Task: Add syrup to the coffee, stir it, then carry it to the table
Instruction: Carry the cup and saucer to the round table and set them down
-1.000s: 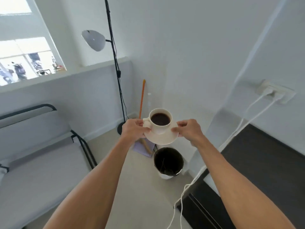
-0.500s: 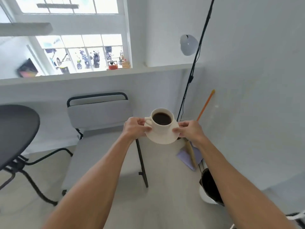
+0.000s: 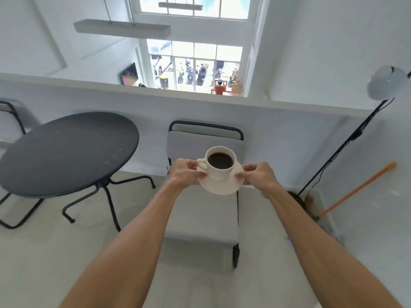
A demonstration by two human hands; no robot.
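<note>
A white cup [image 3: 219, 172] full of dark coffee stands on a white saucer [image 3: 222, 188], held in the air in front of me above a grey chair. My left hand [image 3: 185, 173] grips the saucer's left rim, close to the cup's handle. My right hand [image 3: 258, 176] grips the saucer's right rim. The round dark table [image 3: 66, 152] stands to the left, lower in the room, with its top bare. No syrup or spoon is in view.
A grey padded chair [image 3: 204, 214] with a black frame stands directly below the cup. A second chair [image 3: 10, 116] peeks in at the far left. A floor lamp [image 3: 387, 83] and an orange broom handle [image 3: 355, 190] lean by the right wall. A low white wall runs behind.
The view has swung left: the bin and wall socket are gone, the chair sits at centre and the round table has come fully into sight. Both hands keep the saucer level.
</note>
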